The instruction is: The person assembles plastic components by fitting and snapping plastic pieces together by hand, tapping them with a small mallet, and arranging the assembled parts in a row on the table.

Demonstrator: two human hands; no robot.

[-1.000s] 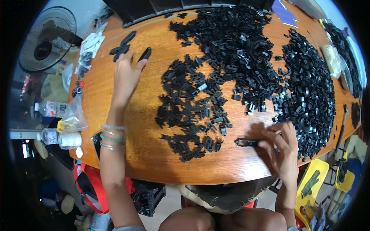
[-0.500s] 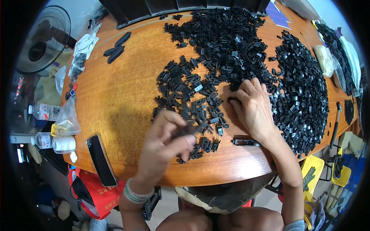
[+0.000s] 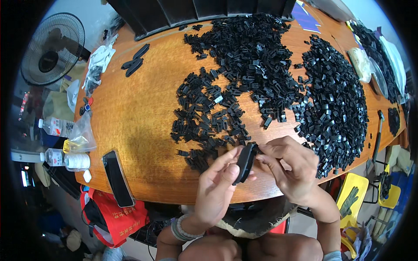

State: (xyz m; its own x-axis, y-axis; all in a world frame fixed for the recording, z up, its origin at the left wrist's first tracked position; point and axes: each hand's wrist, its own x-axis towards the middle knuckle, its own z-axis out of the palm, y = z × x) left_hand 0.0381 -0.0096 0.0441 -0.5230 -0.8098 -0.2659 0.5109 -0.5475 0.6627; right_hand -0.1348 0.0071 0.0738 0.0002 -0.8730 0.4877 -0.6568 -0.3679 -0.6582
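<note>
My left hand grips a long black plastic piece with rounded ends, tilted above the table's near edge. At its upper end, the thumb and fingers of my right hand are closed in a pinch. A small dark part seems to show at those fingertips, too small and covered to name. Just beyond my left hand lies a loose spread of small black plastic clips. A larger heap of black clips is behind it, and another heap of small black parts rises right of my right hand.
Three long black pieces lie at the far left of the wooden table. A phone rests by the near left edge, beside bottles and a clear bag. A black crate stands at the back; a hammer-like tool lies right.
Both hands have come together near the front edge, the right one leaving the clip heap. The long black piece that lay by my right forearm is gone from that spot.
</note>
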